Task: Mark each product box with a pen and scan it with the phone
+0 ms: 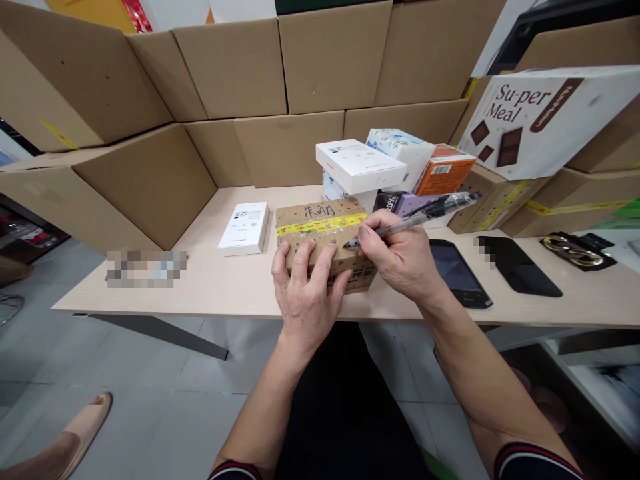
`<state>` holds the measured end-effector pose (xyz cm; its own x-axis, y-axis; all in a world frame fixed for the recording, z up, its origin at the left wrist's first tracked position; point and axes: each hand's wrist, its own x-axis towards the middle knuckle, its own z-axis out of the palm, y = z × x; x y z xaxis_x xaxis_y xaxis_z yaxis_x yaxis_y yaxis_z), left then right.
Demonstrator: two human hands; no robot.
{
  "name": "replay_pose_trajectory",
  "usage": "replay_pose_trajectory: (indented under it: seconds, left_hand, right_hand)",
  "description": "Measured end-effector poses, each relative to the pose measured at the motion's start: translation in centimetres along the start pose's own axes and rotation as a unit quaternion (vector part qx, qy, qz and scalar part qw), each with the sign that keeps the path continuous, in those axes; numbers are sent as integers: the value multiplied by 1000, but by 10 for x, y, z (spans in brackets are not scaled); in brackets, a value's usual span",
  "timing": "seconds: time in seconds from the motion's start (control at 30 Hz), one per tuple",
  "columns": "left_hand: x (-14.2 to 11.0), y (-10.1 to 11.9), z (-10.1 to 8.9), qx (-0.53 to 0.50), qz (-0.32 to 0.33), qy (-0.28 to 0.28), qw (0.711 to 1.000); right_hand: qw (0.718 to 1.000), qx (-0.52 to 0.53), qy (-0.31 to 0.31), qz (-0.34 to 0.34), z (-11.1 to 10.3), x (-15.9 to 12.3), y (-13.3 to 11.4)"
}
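Note:
A small brown cardboard parcel [320, 230] with a yellow tape strip and handwritten characters on top sits at the near edge of the pale wooden table [210, 283]. My left hand [305, 297] lies over its near side, fingers curled onto the top, holding it steady. My right hand [400, 257] is closed in a writing grip on a clear-barrelled black pen [425, 215]. The pen's tip touches the parcel's top face on its right side.
A flat white box [245, 228] lies left of the parcel. Behind it is a stack of small white, orange and purple boxes [385, 167]. Two dark phones [457, 272] [520, 265] lie to the right. Large cardboard cartons [280, 73] wall the table's back and sides. A "Su-per Meal" box [545, 117] is at right.

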<state>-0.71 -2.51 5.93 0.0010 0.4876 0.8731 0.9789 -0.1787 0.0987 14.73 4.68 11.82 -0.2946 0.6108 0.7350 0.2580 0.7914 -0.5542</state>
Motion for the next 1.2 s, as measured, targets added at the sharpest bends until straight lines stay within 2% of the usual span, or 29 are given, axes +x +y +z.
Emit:
replay_pose_trajectory:
  seconds: [0.1,0.17,0.33,0.4,0.47,0.53,0.6,0.63,0.7,0.77,0.8,0.9,1.07,1.13,1.2]
  left_hand:
    - [0,0,0,-1,-5,-3,1000]
    - [0,0,0,-1,-3,-3,1000]
    - [1,0,0,-3,3,1,1000]
    - [1,0,0,-5,1,1,1000]
    - [1,0,0,-6,0,1,1000]
    - [1,0,0,-7,2,3,1000]
    - [0,-1,1,-8,1,6,1000]
    - [0,-1,1,-8,1,7,1000]
    - [0,-1,2,-10,2,9,1000]
    - [0,-2,1,-11,3,7,1000]
    - [0,-2,1,-13,3,6,1000]
    - [0,-4,2,-22,2,3,1000]
    - [1,-4,3,-28,4,-15,999]
    - [1,2,-8,-39,3,11,999]
    - [0,13,-28,-105,-1,50,993]
  right_hand:
    - [1000,14,0,2,1,-1,1]
    - [998,51,27,19,3,-3,1]
    - [964,160,193,83,3,-14,7]
    - [955,134,245,95,-2,-24,17]
    - [961,51,250,110,-11,-36,32]
    - [972,-85,185,116,-19,-49,49]
    - [963,-243,49,110,-25,-57,62]
    - [943,-313,-31,112,-27,-59,66]
    - [886,-412,-173,125,-26,-58,70]
    - [837,-463,-259,137,-22,-53,69]
    - [823,-474,-282,139,-19,-50,69]
    - [810,-477,-310,145,-13,-43,71]
    - [816,-455,-322,156,-13,-44,81]
    - [827,-445,-308,154,-21,-51,79]
    - [851,-440,-243,156,-33,-63,73]
